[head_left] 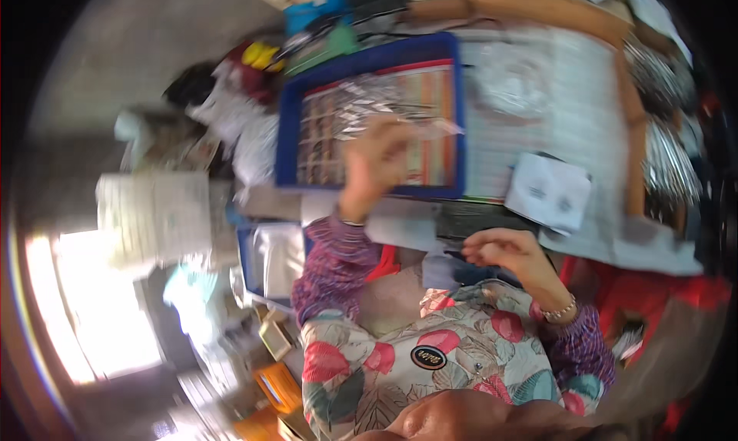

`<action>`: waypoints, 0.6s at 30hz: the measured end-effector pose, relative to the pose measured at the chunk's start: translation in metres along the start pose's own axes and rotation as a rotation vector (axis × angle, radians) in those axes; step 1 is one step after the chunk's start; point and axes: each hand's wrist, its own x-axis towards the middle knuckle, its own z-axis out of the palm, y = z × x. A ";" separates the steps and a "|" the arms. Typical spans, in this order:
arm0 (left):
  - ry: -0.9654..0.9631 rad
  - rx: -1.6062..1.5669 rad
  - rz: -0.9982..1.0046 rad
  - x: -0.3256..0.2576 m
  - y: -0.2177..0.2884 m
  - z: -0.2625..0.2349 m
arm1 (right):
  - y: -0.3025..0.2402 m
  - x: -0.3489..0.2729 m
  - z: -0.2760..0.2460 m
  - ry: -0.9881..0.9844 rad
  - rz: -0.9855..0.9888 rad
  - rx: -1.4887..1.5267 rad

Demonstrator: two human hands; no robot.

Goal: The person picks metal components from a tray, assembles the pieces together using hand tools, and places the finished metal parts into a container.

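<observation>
Head view, clock read from frame centre. Left hand (377, 155) just off centre at 12, over the near half of the blue tray (461, 157), motion-blurred. Fingers curled; a clear plastic strip (440, 128) shows at the hand's 2 o'clock, by the fingertips. Can't tell if it's pinched or only behind them. Shiny silver pieces (361, 103) lie loose in a heap inside the tray, at the hand's 12, on a striped orange-red bottom.

Right hand (507, 250) between 3 and 4, outside the tray, near the table's edge. Fingers bent, thumb close to them; can't tell if the tips meet or pinch anything. Pearly bracelet (561, 312) on that wrist. Dark flat slab (478, 220) at this hand's 11, white printed sheet (547, 191) at its 1.

Crumpled clear plastic (511, 84) between 1 and 2, just beside the tray. Brown cardboard edging (634, 153) toward 3, silver bundles (673, 164) beyond it. Yellow item (261, 57) at 11, orange crate (278, 387) at 7.
</observation>
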 end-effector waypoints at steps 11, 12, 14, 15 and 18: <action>-0.219 -0.229 0.686 -0.044 0.083 0.053 | 0.009 -0.004 -0.030 0.105 -0.108 0.580; -0.220 -0.267 0.682 -0.045 0.084 0.054 | 0.008 -0.007 -0.034 0.064 -0.118 0.609; -0.236 -0.310 0.655 -0.049 0.084 0.055 | 0.006 -0.011 -0.039 0.084 -0.139 0.609; -0.254 -0.351 0.624 -0.049 0.084 0.053 | 0.004 -0.013 -0.042 0.098 -0.145 0.627; -0.249 -0.412 0.544 -0.051 0.078 0.046 | 0.002 -0.019 -0.045 0.223 -0.160 0.584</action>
